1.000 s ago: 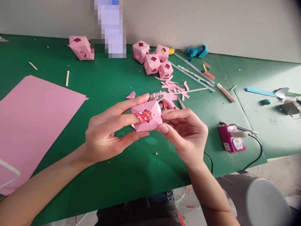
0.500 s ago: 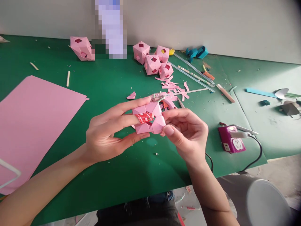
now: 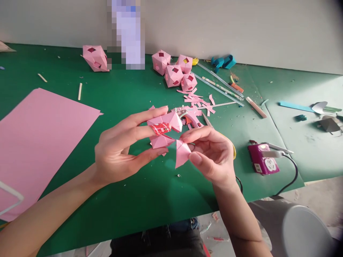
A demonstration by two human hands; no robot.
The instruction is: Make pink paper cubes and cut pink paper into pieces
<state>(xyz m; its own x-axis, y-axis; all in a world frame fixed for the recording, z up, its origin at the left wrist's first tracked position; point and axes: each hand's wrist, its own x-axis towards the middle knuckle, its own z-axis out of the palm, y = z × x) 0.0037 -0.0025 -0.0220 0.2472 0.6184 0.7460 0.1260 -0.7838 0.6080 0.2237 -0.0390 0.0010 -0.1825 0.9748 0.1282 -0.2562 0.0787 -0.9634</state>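
My left hand (image 3: 118,146) is closed around a folded pink paper shape (image 3: 160,142) with an opening in its middle. A red patterned wrap (image 3: 160,128) covers one of its fingertips, which lies across the shape. Between thumb and fingers, my right hand (image 3: 211,153) pinches a small folded pink paper piece (image 3: 182,152). The piece hangs at an angle, its upper corner close to the shape; whether they still join there I cannot tell. Just behind the hands lies a pink glue gun (image 3: 193,116), partly hidden by them.
Several pink paper polyhedra (image 3: 173,75) stand at the back, with one more polyhedron (image 3: 95,58) further left. Pink sheets (image 3: 48,135) lie at left. Paper scraps (image 3: 191,95), clear strips (image 3: 222,91) and a purple power adapter (image 3: 264,159) with a cord are on the right.
The right hand's piece has swung down and away from the shape's right side, widening the gap there. My left hand has shifted slightly left with the shape.
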